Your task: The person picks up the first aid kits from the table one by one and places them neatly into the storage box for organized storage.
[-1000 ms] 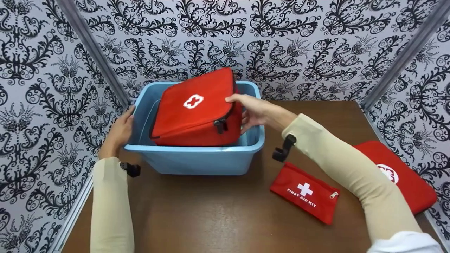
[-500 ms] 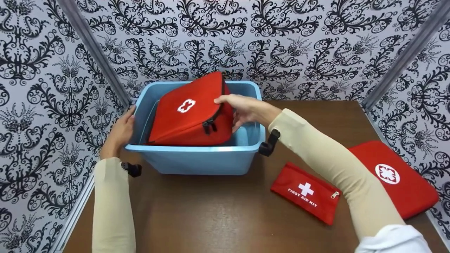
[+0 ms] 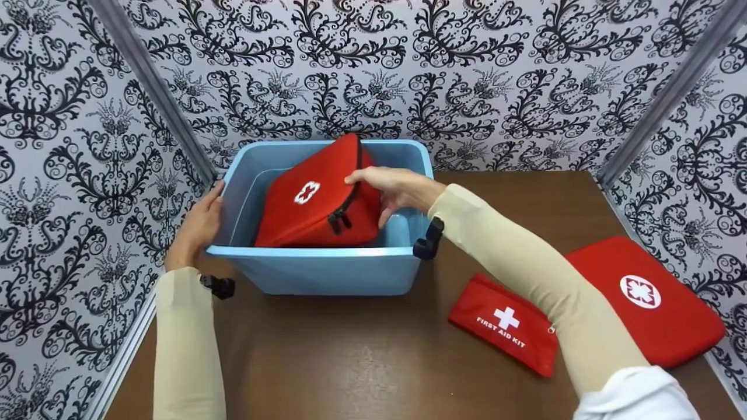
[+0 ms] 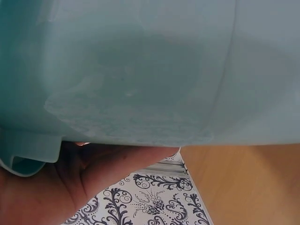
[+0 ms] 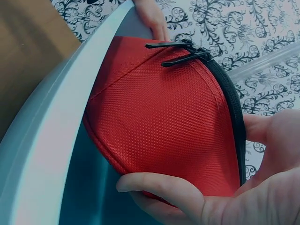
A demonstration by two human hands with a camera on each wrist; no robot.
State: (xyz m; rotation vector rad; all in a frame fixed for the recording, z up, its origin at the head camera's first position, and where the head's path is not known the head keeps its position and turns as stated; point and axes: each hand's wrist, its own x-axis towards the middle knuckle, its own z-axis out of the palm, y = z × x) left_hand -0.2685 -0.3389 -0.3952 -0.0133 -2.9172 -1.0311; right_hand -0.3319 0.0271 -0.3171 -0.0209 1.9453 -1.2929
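A boxy red first-aid bag with a white-edged cross and black zip pulls is tilted inside a light blue plastic tub, its right end raised. My right hand grips that raised end, thumb on top and fingers underneath. In the right wrist view, the fingers curl against the bag's red end panel beside the black zip. At the tub's left rim my left hand holds on. From the left wrist, the hand shows against the tub wall, its fingertips hidden.
A flat red pouch printed "FIRST AID KIT" lies on the brown table, partly under my right forearm. Farther right is a red case with a round white emblem. Patterned walls enclose the back and sides.
The red bag has moved left and sunk deeper into the tub with my right hand still gripping it. My left hand stays at the rim.
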